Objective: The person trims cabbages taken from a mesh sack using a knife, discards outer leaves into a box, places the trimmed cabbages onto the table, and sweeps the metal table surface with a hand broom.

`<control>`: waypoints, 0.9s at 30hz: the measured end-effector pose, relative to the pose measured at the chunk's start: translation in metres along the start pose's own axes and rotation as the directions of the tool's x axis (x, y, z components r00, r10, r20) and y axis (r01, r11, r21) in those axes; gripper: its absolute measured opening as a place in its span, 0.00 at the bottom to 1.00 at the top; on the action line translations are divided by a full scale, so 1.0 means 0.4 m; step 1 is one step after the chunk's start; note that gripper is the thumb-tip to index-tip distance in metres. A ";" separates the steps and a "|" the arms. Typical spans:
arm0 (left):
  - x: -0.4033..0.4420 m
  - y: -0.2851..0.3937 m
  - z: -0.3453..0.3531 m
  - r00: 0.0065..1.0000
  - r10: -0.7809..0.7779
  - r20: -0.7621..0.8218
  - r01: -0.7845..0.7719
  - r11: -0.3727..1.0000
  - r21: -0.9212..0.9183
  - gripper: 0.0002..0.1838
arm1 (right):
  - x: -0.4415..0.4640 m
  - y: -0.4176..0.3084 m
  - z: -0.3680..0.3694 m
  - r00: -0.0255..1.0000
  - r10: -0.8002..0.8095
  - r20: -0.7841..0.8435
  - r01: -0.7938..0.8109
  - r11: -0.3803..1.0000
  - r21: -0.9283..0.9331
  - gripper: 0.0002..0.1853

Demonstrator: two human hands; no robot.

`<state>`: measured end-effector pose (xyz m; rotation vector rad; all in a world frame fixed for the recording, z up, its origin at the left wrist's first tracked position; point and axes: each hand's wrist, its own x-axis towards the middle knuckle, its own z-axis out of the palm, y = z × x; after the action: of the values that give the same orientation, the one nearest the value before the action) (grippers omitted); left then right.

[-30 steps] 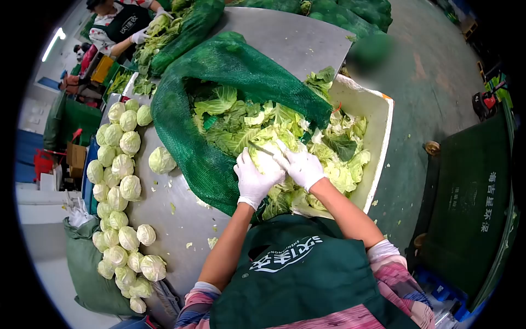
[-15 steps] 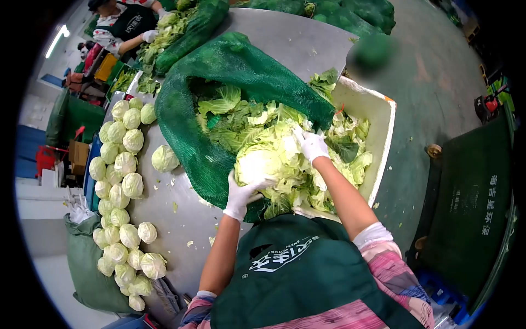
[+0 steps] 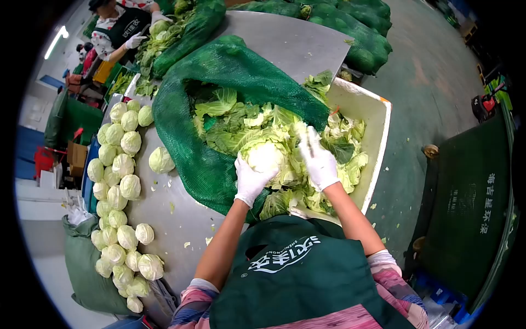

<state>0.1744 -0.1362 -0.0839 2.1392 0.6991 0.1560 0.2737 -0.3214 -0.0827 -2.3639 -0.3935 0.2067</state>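
My gloved left hand (image 3: 252, 178) is wrapped round the near left side of a cabbage (image 3: 268, 157) with a pale, bright white face and loose light-green leaves. My gloved right hand (image 3: 318, 162) is just right of the cabbage, fingers stretched out over loose cabbage leaves (image 3: 285, 194); I see nothing gripped in it. Beyond the cabbage, a green mesh sack (image 3: 189, 159) gapes, with leafy greens in its mouth. To the right stands a white foam box (image 3: 372, 129) holding more torn leaves.
Trimmed cabbages (image 3: 130, 187) line the left edge of the metal table (image 3: 164, 216), and one cabbage (image 3: 161, 160) lies apart. Across the table a co-worker (image 3: 129, 27) handles greens beside another mesh sack. Full sacks (image 3: 350, 38) lie at the back. A large green bin (image 3: 466, 203) stands right.
My left hand has shifted up and round the cabbage's near side. My right hand has come lower and swung upright, off the cabbage's far right leaves.
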 end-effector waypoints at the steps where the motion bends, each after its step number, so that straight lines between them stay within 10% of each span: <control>1: 0.000 -0.002 0.001 1.000 0.003 0.005 -0.003 1.000 0.003 0.65 | -0.011 -0.024 -0.007 0.994 -0.084 0.075 0.095 0.982 -0.161 0.37; 13: 0.003 0.007 0.007 1.000 0.020 0.012 -0.022 0.986 0.166 0.67 | 0.063 -0.087 0.037 0.864 -0.246 0.439 0.366 0.906 -0.213 0.39; 22: -0.030 -0.036 -0.002 0.987 0.148 0.060 -0.157 0.967 0.202 0.65 | 0.225 -0.062 0.028 0.872 0.010 0.490 0.024 0.998 -0.063 0.28; 27: -0.083 -0.064 -0.051 0.975 0.218 0.052 -0.224 0.951 0.215 0.65 | 0.188 0.101 0.153 0.965 0.062 0.254 -0.019 0.986 -0.166 0.28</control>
<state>0.1289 -0.1275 -0.0865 2.4261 0.4762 0.1745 0.3379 -0.2853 -0.1578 -2.5136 -0.5021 0.5242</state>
